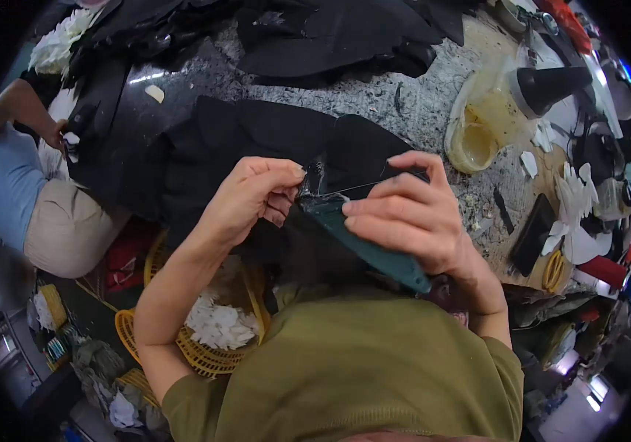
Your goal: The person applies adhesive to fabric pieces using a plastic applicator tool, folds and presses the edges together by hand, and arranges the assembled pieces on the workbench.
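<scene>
A flat, dark green piece (374, 250) with a narrow end and a small hole at its wide end hangs between my hands. My right hand (411, 214) has its fingers closed over the upper side of this piece, with the index finger raised. From near that finger a thin thread (363, 186) stretches across to the piece's narrow end, where frayed whitish strands show. There my left hand (256, 195) is closed in a pinch, its fingertips at the strands. What lies between finger and thumb is too small to see clearly. Behind both hands spread black sheets (271, 129).
A yellowed plastic container (470, 151) and a black cone (551, 87) stand right on the littered table (433, 96). A dark phone-like slab (533, 234) and yellow rings (553, 271) lie nearer. Yellow baskets (205, 361) with white scraps stand below left. Another person (17, 184) works at left.
</scene>
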A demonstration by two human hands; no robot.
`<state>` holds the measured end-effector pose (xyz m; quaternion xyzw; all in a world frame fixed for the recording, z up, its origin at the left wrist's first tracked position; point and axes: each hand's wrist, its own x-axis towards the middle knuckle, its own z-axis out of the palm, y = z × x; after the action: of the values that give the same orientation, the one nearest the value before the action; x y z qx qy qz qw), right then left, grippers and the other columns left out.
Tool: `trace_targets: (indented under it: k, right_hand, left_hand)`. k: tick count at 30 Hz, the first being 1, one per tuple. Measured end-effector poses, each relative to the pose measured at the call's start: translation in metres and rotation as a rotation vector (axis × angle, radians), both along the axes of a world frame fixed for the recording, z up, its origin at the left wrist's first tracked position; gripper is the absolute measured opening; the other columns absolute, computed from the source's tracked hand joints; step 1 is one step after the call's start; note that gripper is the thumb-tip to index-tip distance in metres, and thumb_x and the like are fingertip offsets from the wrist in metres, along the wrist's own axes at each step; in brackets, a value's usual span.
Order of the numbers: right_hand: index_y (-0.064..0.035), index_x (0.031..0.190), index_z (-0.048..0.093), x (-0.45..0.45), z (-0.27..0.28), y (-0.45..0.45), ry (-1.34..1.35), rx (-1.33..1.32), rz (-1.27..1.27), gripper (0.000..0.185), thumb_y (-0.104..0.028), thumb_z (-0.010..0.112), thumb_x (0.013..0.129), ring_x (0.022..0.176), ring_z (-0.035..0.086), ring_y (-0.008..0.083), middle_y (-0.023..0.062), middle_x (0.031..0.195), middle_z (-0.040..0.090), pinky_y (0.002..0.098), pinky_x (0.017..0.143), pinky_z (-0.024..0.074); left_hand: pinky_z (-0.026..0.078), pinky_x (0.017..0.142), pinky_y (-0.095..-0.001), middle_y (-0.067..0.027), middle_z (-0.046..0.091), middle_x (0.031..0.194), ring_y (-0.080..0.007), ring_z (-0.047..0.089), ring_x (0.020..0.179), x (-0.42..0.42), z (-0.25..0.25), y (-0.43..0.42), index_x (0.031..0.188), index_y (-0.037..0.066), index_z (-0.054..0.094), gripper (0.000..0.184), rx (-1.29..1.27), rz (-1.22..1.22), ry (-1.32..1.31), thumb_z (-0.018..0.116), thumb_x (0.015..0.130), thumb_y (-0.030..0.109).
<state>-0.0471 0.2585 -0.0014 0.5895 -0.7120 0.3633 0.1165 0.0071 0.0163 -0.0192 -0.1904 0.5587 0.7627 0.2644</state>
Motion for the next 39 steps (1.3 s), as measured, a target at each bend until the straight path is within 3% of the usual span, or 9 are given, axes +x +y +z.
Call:
trace_targets:
  k: [11, 15, 17, 19, 23, 27, 30, 36, 39]
  right_hand:
    - [-0.0065, 0.098, 0.067, 0.028, -0.029, 0.009, -0.13, -0.136, 0.063, 0.02, -0.014, 0.066, 0.079, 0.075, 0.062, 0.0159, 0.003, 0.093, 0.068, 0.0396, 0.084, 0.0437]
    - [-0.0052, 0.092, 0.068, 0.025, -0.04, 0.025, -0.519, -0.258, -0.01, 0.019, -0.007, 0.07, 0.074, 0.072, 0.063, 0.0177, 0.0039, 0.087, 0.068, 0.0401, 0.083, 0.0447]
    - [-0.0018, 0.085, 0.068, 0.027, -0.046, 0.021, -1.066, -0.575, -0.402, 0.006, -0.008, 0.066, 0.086, 0.067, 0.058, 0.0075, 0.0027, 0.075, 0.067, 0.0245, 0.064, 0.0453]
    - [0.0006, 0.081, 0.067, 0.009, -0.039, 0.011, -1.128, -0.562, -0.475, 0.015, -0.011, 0.066, 0.09, 0.063, 0.056, 0.0048, 0.0013, 0.067, 0.064, 0.0202, 0.056, 0.042]
    - [0.0016, 0.086, 0.068, 0.009, -0.045, -0.025, -1.005, -0.535, -0.299, 0.013, -0.011, 0.07, 0.086, 0.061, 0.062, 0.0144, 0.0091, 0.072, 0.068, 0.0253, 0.059, 0.0465]
    - [-0.0021, 0.093, 0.068, -0.001, -0.054, -0.02, -0.371, -0.411, -0.434, 0.013, -0.007, 0.07, 0.081, 0.073, 0.065, 0.0246, 0.0091, 0.086, 0.07, 0.0345, 0.071, 0.0501]
    - [-0.0042, 0.097, 0.068, 0.011, -0.046, -0.022, -0.212, -0.326, -0.168, 0.017, -0.007, 0.065, 0.081, 0.08, 0.066, 0.0201, 0.0098, 0.094, 0.071, 0.0401, 0.085, 0.0479]
    - [-0.0075, 0.099, 0.068, 0.033, -0.064, 0.004, -0.335, -0.256, -0.132, 0.019, -0.009, 0.065, 0.08, 0.083, 0.065, 0.0168, 0.0022, 0.093, 0.068, 0.0401, 0.091, 0.0435]
    - [-0.0055, 0.096, 0.067, 0.019, -0.059, 0.043, -0.362, -0.416, -0.36, 0.019, 0.001, 0.068, 0.078, 0.08, 0.064, 0.0213, 0.0051, 0.089, 0.068, 0.04, 0.081, 0.0485]
  left_hand:
    - [0.035, 0.045, -0.0157, 0.0063, 0.052, 0.061, -0.001, 0.046, 0.049, 0.003, -0.004, -0.004, 0.068, 0.011, 0.057, 0.026, -0.054, 0.077, 0.023, 0.058, 0.092, 0.02]
    - [0.036, 0.048, -0.0144, 0.0078, 0.054, 0.067, 0.0012, 0.047, 0.058, 0.007, 0.002, -0.003, 0.079, 0.009, 0.064, 0.018, -0.164, 0.064, 0.089, 0.057, 0.093, 0.017]
    - [0.036, 0.05, -0.0136, 0.0087, 0.054, 0.072, 0.0023, 0.047, 0.063, 0.01, 0.001, -0.005, 0.089, 0.008, 0.066, 0.015, -0.312, 0.075, 0.173, 0.055, 0.094, 0.017]
    - [0.036, 0.051, -0.0135, 0.0083, 0.057, 0.075, 0.0019, 0.048, 0.063, 0.012, 0.005, -0.003, 0.093, 0.005, 0.065, 0.016, -0.256, 0.101, 0.218, 0.053, 0.095, 0.016]
    - [0.036, 0.051, -0.0141, 0.006, 0.059, 0.076, 0.0006, 0.05, 0.062, 0.015, 0.005, -0.006, 0.091, 0.003, 0.063, 0.017, -0.116, 0.113, 0.174, 0.051, 0.095, 0.014]
    - [0.041, 0.052, -0.0149, 0.003, 0.06, 0.078, -0.0011, 0.053, 0.063, 0.02, -0.015, -0.017, 0.089, 0.002, 0.059, 0.017, 0.079, 0.179, 0.121, 0.047, 0.095, 0.013]
    - [0.046, 0.055, -0.0158, 0.001, 0.06, 0.078, -0.0017, 0.056, 0.064, 0.015, -0.012, -0.011, 0.092, 0.002, 0.057, 0.016, 0.135, 0.262, 0.126, 0.045, 0.095, 0.012]
    - [0.051, 0.059, -0.0214, -0.0032, 0.061, 0.079, -0.0066, 0.059, 0.067, 0.016, -0.012, -0.016, 0.093, 0.0, 0.055, 0.02, 0.303, 0.117, 0.138, 0.042, 0.096, 0.015]
    - [0.049, 0.064, -0.0227, -0.0043, 0.061, 0.083, -0.0056, 0.056, 0.071, 0.018, -0.015, -0.013, 0.104, -0.003, 0.055, 0.025, 0.063, 0.203, 0.139, 0.047, 0.095, 0.019]
